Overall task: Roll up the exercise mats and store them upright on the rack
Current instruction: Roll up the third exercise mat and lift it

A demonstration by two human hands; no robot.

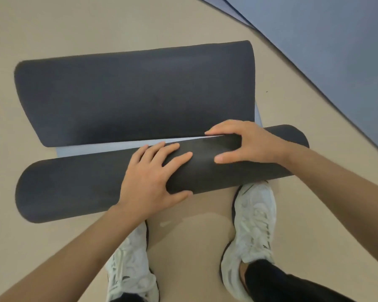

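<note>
A dark grey exercise mat [74,186] with a light blue inner face lies on the floor, rolled into a tube along its near edge. Its far end [135,92] curls back over itself, and a strip of the blue face shows between the two rolls. My left hand [153,179] presses flat on top of the near roll with fingers spread. My right hand [247,142] curls over the right part of that roll, fingertips at its far edge and thumb on the near side.
My two white sneakers [254,223] stand on the beige floor just behind the roll. Blue mats [327,40] lie flat at the upper right. No rack is in view.
</note>
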